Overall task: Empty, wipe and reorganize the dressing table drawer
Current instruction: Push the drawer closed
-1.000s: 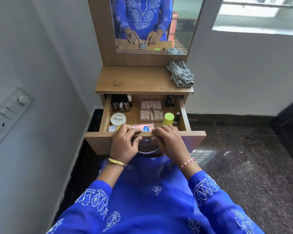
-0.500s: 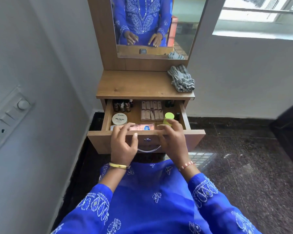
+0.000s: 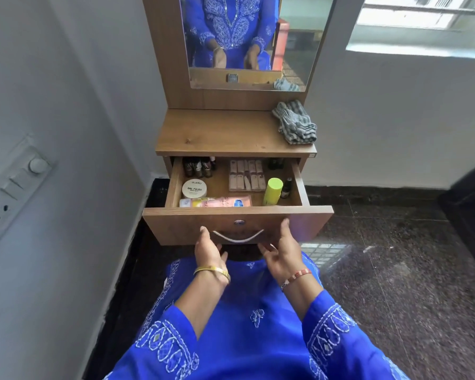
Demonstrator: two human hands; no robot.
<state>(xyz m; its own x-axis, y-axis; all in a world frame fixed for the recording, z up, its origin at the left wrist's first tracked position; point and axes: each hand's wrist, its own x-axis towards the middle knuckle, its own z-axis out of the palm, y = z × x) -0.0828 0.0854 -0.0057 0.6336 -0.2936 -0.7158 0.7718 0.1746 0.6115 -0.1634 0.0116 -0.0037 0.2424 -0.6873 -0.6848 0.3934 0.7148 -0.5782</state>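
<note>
The wooden drawer (image 3: 307, 220) of the dressing table stands pulled out. Inside lie a round white nail polish remover tub (image 3: 194, 188), a pink tube (image 3: 228, 201), a yellow-green bottle (image 3: 272, 191), a rack of pale lipsticks (image 3: 246, 175), dark small bottles (image 3: 199, 167) at the back left and a dark dropper bottle (image 3: 286, 187). My left hand (image 3: 209, 249) hovers open, palm inward, just left of the curved metal handle (image 3: 237, 237). My right hand (image 3: 281, 252) hovers open at the handle's right end. Neither hand holds anything.
A striped grey cloth (image 3: 295, 123) lies on the tabletop (image 3: 220, 133) at the right. A mirror (image 3: 252, 37) rises behind it. A wall with a switch panel (image 3: 8, 187) is close on the left. Dark stone floor (image 3: 395, 270) spreads to the right.
Both hands have left the drawer's top front edge and dropped in front of its face, beside the handle. The view has pulled back a little.
</note>
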